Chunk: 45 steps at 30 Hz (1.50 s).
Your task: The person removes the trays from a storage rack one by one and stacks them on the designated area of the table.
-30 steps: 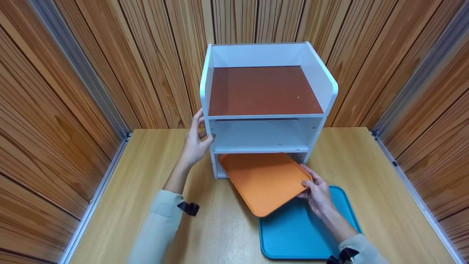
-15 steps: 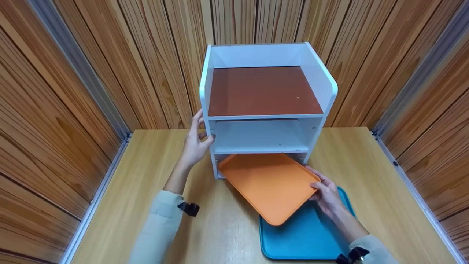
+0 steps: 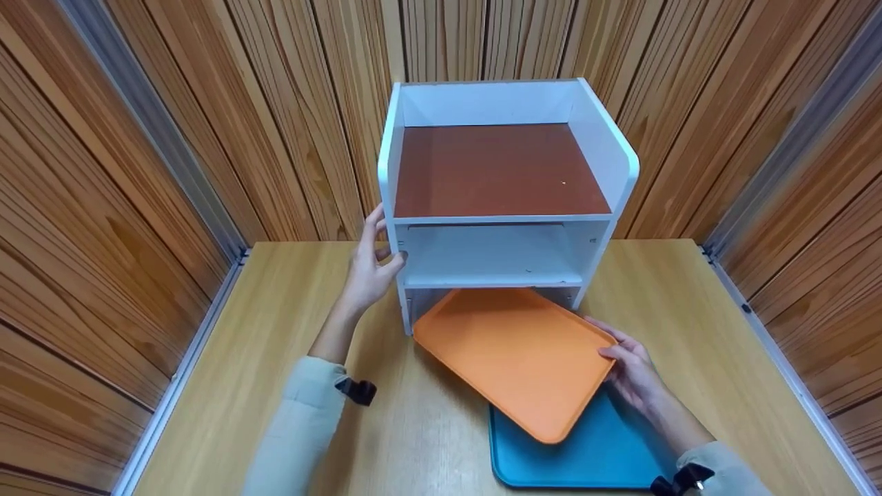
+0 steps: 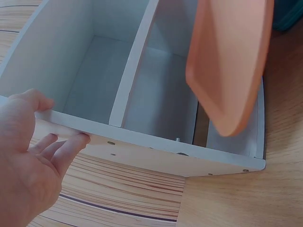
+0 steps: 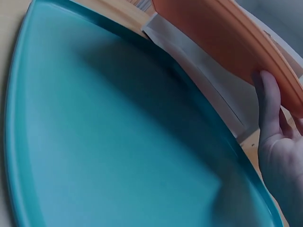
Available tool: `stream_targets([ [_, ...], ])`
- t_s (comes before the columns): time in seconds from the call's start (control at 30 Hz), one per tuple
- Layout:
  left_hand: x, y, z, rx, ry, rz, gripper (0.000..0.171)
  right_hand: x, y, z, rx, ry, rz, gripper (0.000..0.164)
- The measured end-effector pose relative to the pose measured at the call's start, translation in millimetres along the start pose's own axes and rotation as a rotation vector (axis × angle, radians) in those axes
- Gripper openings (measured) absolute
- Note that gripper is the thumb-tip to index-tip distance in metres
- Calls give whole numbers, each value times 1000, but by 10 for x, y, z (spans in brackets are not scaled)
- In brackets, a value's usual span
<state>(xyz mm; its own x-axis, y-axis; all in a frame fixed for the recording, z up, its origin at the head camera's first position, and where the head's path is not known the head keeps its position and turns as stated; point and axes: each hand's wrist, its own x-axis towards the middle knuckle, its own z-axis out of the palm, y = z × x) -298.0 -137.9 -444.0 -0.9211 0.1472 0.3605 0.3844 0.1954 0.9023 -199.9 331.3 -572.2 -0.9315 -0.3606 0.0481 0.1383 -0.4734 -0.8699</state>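
My right hand [image 3: 634,375] pinches the right corner of an orange tray [image 3: 517,358], fingers underneath and thumb on its rim. The tray is turned askew, its back part inside the bottom compartment of a white shelf unit [image 3: 496,251] and its front hanging over a blue tray [image 3: 586,461]. My left hand [image 3: 372,272] grips the unit's left side panel. In the left wrist view that hand's thumb curls over the panel's front edge, the other fingers on the outer face. The right wrist view has the orange tray [image 5: 222,42] raised above the blue tray [image 5: 113,142].
The unit's top has a brown board [image 3: 496,169] between raised white sides. A wooden tabletop [image 3: 303,289] lies under everything. Wood-patterned walls [image 3: 275,124] stand behind and at both sides, with metal rails [image 3: 172,386] along the table's side edges.
The right hand has drawn the orange tray further out of the bottom compartment, forward and to the right, turning it as it comes. More of the blue tray is covered. The left hand has stayed put.
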Motion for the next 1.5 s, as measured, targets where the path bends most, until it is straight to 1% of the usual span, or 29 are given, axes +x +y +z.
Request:
stream_targets([
  [0.1,2,4,1,-2,7,4,87,-4,-40,-45,-12,-52,13,60],
  [0.23,12,5,5,1,11,8,87,-13,-84,-107,-38,-82,44,62],
  [0.3,16,3,10,7,9,8,86,-24,-100,-147,-19,-118,58,63],
  [0.47,10,-12,9,9,6,-9,86,-41,-139,-258,65,-254,83,68],
  [0.53,10,-13,5,5,5,-13,87,-47,-162,-293,68,-281,93,69],
  [0.7,23,-18,2,-4,2,-10,87,-63,-207,-370,-12,-270,115,66],
  [0.8,20,-15,2,3,4,-11,86,-69,-232,-424,-42,-289,118,66],
  [1.03,1,-5,3,1,4,-15,87,-84,-325,-586,-74,-366,138,68],
  [1.2,6,-11,11,0,0,-10,87,-92,-384,-672,-58,-396,173,71],
  [1.3,4,-21,13,0,-7,-6,87,-116,-414,-710,-44,-392,203,71],
  [1.5,-2,-10,14,-2,-5,-4,87,-184,-467,-795,-86,-358,244,71],
])
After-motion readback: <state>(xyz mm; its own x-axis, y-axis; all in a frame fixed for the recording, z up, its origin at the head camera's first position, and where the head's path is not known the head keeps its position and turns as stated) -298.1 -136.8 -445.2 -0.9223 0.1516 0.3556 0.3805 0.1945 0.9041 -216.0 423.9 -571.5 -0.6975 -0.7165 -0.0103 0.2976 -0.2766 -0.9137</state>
